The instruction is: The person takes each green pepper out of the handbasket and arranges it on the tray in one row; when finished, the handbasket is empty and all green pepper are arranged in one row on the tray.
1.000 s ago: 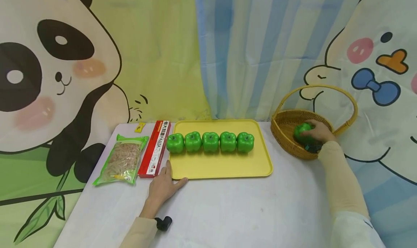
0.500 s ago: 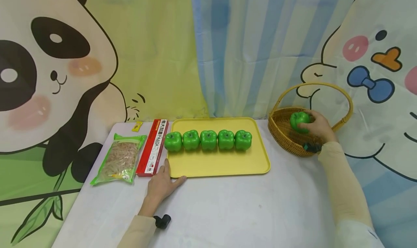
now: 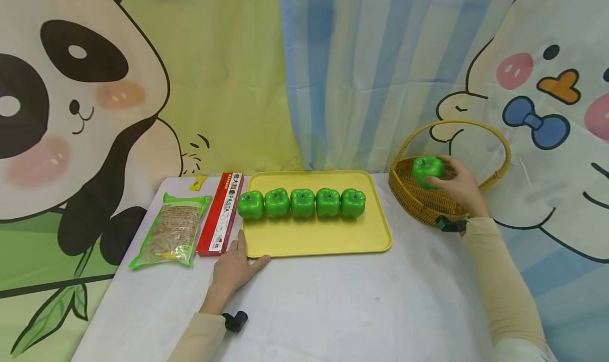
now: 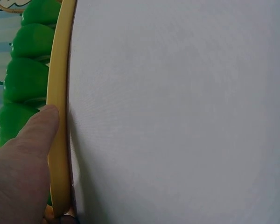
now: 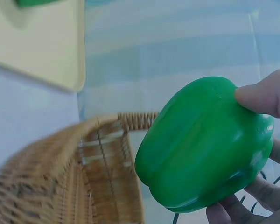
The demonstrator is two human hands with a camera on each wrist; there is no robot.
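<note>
My right hand [image 3: 460, 185] grips a green bell pepper [image 3: 427, 172] above the wicker basket [image 3: 414, 206]. In the right wrist view the thumb and fingers wrap around the pepper [image 5: 205, 149], and the basket's rim lies below it. My left hand [image 3: 234, 268] rests at the near left corner of the yellow tray [image 3: 314, 240], fingers straight, its thumb along the edge. The left wrist view shows the thumb [image 4: 42, 126] touching the tray's rim [image 4: 60, 84]. A row of several green bell peppers [image 3: 303, 203] sits across the tray.
Left of the tray lies a red and white pasta box [image 3: 221, 214]. Beside it is a clear, green-edged bag of noodles [image 3: 173, 227], with a small yellow packet [image 3: 197, 183] behind. The basket's arched handle [image 3: 457, 122] rises over its opening. A printed curtain [image 3: 333, 76] hangs behind the table.
My right hand has lifted the pepper from inside the basket and moved it up and slightly left. The left hand keeps its place at the tray corner. The head view has shifted slightly.
</note>
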